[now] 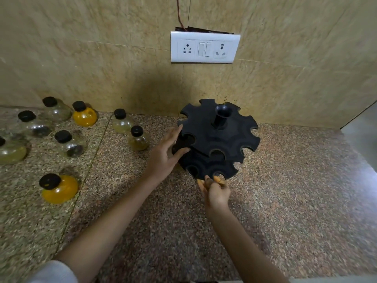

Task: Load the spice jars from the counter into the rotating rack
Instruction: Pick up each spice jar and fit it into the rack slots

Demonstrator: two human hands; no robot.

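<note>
The black two-tier rotating rack (206,127) stands by the wall, and every notch I can see holds no jar. My left hand (165,156) grips its left edge, fingers on the upper tier and thumb at the lower one. Fingertips of my right hand (216,193) pinch the lower tier's front rim. Several round spice jars with black caps stand on the counter to the left. Among them are a yellow one (61,189) nearest me, another yellow one (85,118) by the wall, and an olive one (138,140) closest to the rack.
The speckled granite counter (285,190) stretches to the right of the rack and in front of it. A tiled wall with a white socket plate (205,48) rises directly behind the rack. The counter ends at the far right.
</note>
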